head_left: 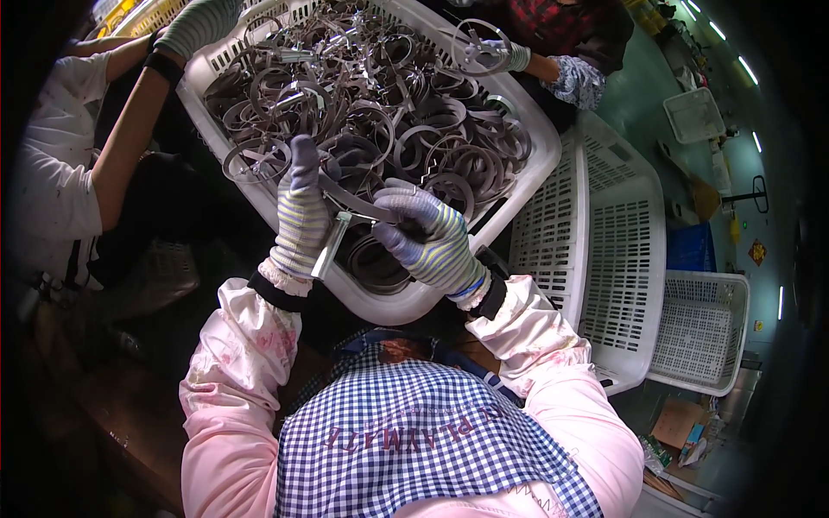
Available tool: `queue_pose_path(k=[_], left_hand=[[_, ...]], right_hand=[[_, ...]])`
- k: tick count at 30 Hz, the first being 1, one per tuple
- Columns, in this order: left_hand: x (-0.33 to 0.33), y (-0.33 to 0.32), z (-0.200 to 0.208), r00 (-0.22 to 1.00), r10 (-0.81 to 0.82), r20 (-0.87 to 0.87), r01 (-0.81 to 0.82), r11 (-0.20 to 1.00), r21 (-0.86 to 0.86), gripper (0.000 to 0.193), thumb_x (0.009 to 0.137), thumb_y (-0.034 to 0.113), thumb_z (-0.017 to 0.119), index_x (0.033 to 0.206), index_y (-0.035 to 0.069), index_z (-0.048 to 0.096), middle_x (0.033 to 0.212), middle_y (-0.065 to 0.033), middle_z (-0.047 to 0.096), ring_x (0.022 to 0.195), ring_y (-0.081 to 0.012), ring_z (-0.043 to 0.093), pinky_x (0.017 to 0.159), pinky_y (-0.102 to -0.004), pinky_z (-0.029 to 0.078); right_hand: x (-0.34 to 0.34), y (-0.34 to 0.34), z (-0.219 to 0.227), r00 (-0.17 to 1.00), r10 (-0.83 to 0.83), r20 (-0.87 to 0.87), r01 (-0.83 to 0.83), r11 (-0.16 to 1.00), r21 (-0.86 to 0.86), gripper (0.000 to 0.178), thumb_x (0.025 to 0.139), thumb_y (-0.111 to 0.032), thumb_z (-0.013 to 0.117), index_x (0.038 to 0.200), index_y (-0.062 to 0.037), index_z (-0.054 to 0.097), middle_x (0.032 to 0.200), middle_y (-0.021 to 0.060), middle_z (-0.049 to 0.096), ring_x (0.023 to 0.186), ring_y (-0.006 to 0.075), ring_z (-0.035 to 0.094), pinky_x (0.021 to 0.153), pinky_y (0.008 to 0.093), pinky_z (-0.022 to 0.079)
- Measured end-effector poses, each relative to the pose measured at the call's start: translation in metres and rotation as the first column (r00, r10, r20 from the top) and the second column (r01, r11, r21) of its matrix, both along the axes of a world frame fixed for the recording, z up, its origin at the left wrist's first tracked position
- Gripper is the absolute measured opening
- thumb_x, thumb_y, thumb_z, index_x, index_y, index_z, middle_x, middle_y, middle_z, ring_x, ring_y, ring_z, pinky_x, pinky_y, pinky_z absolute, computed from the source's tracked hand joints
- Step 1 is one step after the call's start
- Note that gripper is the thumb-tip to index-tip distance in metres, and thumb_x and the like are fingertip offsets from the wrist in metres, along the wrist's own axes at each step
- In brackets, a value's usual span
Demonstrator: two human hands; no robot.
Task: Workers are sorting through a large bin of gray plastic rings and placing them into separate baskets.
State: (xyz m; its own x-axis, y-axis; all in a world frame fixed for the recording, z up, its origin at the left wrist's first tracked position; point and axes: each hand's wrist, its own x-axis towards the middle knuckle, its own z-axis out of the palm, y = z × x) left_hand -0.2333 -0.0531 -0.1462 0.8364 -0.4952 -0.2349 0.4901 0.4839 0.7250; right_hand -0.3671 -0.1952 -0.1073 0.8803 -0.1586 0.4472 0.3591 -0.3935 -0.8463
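In front of me, over the near end of a white plastic crate point(509, 211), my two gloved hands hold a curved grey metal band point(354, 200). A shiny flat metal strip point(332, 244) hangs down from it near my left palm. My left hand point(300, 211) is closed on the band's left part, with the thumb pointing up and some fingers hidden. My right hand point(432, 242) pinches the band's right end between thumb and fingers. Below and beyond, the crate is heaped with many similar metal rings point(471, 168), some with bright strips and thin wires.
At the far left, a co-worker's gloved hand point(200, 30) reaches over the crate's rim. Another co-worker's gloved hand point(501, 56) holds a metal ring at the far right. White slotted crates point(623, 259) stand to my right, with a smaller white basket point(701, 332) beyond.
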Motion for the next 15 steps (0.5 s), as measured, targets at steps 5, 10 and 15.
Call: queue_pose_path(k=[5,10,15], left_hand=[[0.008,-0.001,0.003,0.983,-0.183,0.017,0.182,0.982,0.043,0.056,0.099,0.059,0.049,0.12,0.008,0.061,0.099,-0.006,0.067,0.083,-0.0143,0.064,0.074,-0.03,0.056],[-0.017,-0.006,0.019,0.949,-0.298,0.1,0.253,0.914,0.317,0.066,0.099,0.065,0.043,0.128,0.008,0.058,0.089,-0.0053,0.07,0.066,-0.0122,0.065,0.054,-0.0238,0.053],[-0.013,-0.002,0.035,0.914,-0.357,-0.192,0.391,0.902,0.182,0.068,0.098,0.069,0.036,0.12,0.009,0.061,0.078,-0.0066,0.066,0.04,-0.0141,0.047,0.036,-0.0256,0.033]], right_hand=[[0.01,-0.013,0.001,0.989,-0.14,0.042,0.143,0.987,-0.07,0.031,0.079,-0.012,0.082,0.107,-0.0052,0.071,0.102,0.0127,0.07,0.11,0.0337,0.065,0.097,0.0415,0.05],[0.004,-0.026,-0.011,0.982,-0.164,0.098,0.189,0.915,-0.356,0.042,0.078,-0.017,0.083,0.117,-0.0081,0.069,0.117,0.0137,0.068,0.116,0.0358,0.062,0.1,0.0432,0.048],[0.013,-0.027,-0.016,0.985,-0.137,0.108,0.157,0.966,-0.204,0.093,0.077,-0.031,0.085,0.152,-0.0129,0.034,0.146,0.0161,0.048,0.134,0.0324,0.048,0.111,0.0424,0.038]])
